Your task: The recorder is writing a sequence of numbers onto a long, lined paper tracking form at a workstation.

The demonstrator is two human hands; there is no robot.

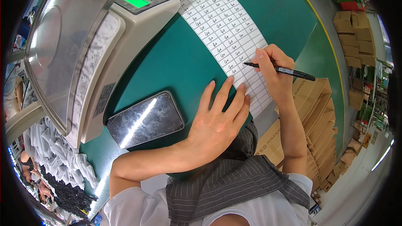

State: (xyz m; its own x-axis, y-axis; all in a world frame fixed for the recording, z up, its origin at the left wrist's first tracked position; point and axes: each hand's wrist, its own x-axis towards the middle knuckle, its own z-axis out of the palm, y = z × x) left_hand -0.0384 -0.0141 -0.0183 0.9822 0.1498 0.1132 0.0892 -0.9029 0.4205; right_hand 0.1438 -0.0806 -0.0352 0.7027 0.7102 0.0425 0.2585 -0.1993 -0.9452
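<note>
A long sheet of white labels (251, 84) lies on the green tabletop, most of its small boxes filled with handwritten marks. In my right hand (273, 69) is a black marker pen (295, 73), its tip at one of the boxes near the written rows. My left hand (222, 115) rests flat with fingers spread, its fingertips at the sheet's left edge. Left of that hand, a dark smartphone (146, 119) lies face up, with light glaring off its screen.
A weighing scale (142, 21) with a clear cover (63, 46) and green displays stands at the left. Flattened cardboard cartons (316, 117) are stacked at the right, below the table. Grey bundles (58, 150) lie at lower left. Brown boxes (354, 35) stand across the floor.
</note>
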